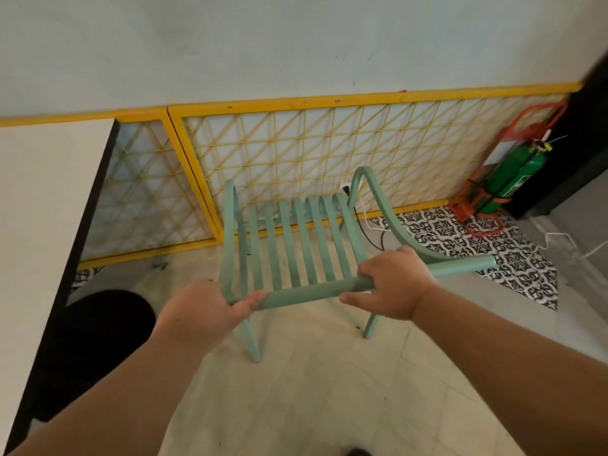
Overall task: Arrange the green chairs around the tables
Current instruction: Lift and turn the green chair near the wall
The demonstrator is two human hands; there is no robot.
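Note:
A green metal chair [296, 245] with a slatted seat and curved armrests stands in the middle of the floor, its back toward me. Both hands grip the round top rail of its backrest. My left hand [207, 311] is wrapped around the rail's left corner. My right hand [391, 281] holds the rail right of centre. A white-topped table [42, 225] with a black edge fills the left side, close to the chair's left armrest.
A yellow lattice panel [296, 156] lines the white wall behind the chair. A green cylinder [513, 179] in a red stand sits at the right corner by a dark cabinet. White and black cables [371, 225] lie on patterned tiles. A black round base [98, 340] sits under the table.

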